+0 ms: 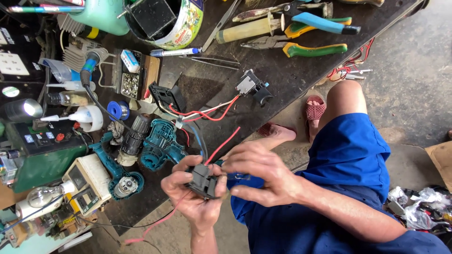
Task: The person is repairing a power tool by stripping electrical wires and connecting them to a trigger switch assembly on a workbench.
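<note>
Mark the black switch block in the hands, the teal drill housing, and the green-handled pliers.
Black switch block [203, 181]: head view, centre of its top face.
Teal drill housing [161, 143]: head view, middle of the shell.
Green-handled pliers [314, 49]: head view, on the green grip.

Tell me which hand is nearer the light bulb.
Left. The left hand, holding the black module, is right of the light bulb; the right hand is farther right, beyond the module.

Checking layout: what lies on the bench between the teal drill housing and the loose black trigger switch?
In the head view, red and white wires run between teal drill housing and black trigger switch.
</note>
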